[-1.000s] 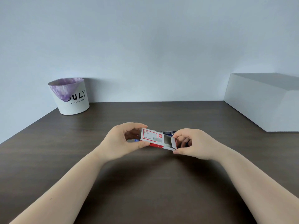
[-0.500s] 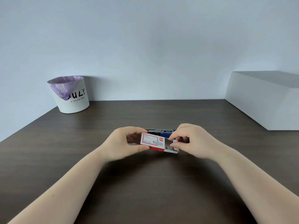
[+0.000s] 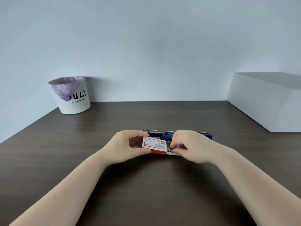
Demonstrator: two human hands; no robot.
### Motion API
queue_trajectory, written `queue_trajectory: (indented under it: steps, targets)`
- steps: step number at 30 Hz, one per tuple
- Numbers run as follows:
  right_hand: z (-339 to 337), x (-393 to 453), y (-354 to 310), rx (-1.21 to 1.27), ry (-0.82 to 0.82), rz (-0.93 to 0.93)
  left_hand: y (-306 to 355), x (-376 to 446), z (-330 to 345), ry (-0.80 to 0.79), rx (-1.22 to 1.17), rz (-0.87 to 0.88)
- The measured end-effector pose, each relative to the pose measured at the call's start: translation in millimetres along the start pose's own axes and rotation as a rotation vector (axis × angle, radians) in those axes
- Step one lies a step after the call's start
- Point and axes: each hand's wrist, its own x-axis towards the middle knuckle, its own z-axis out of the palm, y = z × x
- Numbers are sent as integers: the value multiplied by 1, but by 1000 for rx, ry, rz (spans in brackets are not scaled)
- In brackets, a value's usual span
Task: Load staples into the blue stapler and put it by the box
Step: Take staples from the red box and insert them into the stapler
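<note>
Obs.: person at a dark wood-grain desk (image 3: 146,185), both forearms in view. Left hand (image 3: 125,146) holds a small red-and-white staple box (image 3: 154,146) just above the desk, thumb along its near edge, fingers curled round the far side. Right hand (image 3: 192,146) is at the box's open right end; thumb and forefinger are pinched narrow on something in the pulled-out tray, apparently a strip of staples, though too small to confirm.

Blue stapler (image 3: 167,136) lies on the desk just behind the hands, flipped open flat, metal staple channel exposed to the left, blue body partly hidden by the right hand. Neither hand touches it.

Large white box (image 3: 267,101) sits at the far right of the desk, well apart from the stapler. White bin (image 3: 73,98) with purple liner stands at the far left, by the wall.

Status (judgement): stapler opened, staple box opened. Channel contents not discernible. Remaining: lift out a strip, seat it in the channel, close the stapler, carry it over beside the white box.
</note>
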Motion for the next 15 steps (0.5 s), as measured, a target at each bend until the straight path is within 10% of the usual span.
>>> queue_trajectory:
  steps: [15]
  targets:
    - [1, 4, -3, 163, 188, 71, -8, 3, -2, 1, 23, -49]
